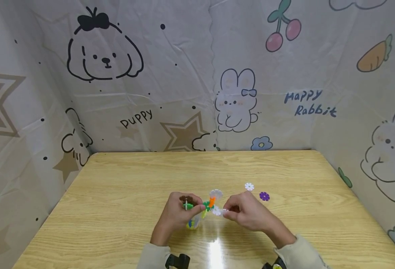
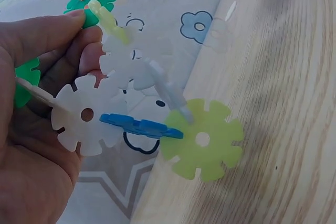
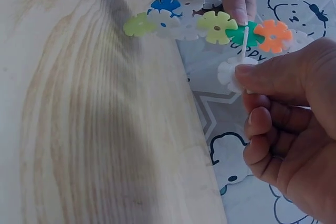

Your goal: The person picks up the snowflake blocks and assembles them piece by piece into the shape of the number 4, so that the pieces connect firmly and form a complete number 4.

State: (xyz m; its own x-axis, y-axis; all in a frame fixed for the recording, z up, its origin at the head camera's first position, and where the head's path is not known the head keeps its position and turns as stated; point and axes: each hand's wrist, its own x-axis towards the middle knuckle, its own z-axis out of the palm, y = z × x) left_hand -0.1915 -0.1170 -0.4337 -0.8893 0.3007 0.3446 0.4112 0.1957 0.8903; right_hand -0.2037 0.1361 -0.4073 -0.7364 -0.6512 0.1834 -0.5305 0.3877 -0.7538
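My left hand [image 1: 178, 212] pinches a green snowflake disc [image 3: 237, 35] between thumb and finger. That disc belongs to a linked chain of notched plastic discs. An orange disc [image 3: 273, 36], a blue disc [image 2: 142, 126], a yellow-green disc [image 2: 210, 163] and several whitish ones are joined in it. A brown disc [image 1: 185, 198] shows by the left fingers. Between thumb and index finger, my right hand [image 1: 251, 212] pinches a white disc [image 3: 227, 74]. Another white disc, seen edge-on [image 3: 244, 45], stands between it and the green one; whether all the slots are fully engaged I cannot tell.
Beyond my right hand, a loose white disc [image 1: 249, 186] and a purple disc [image 1: 264, 196] lie on the wooden table [image 1: 133, 179]. A printed cloth [image 1: 177, 93] with cartoon animals hangs behind the table and along its sides.
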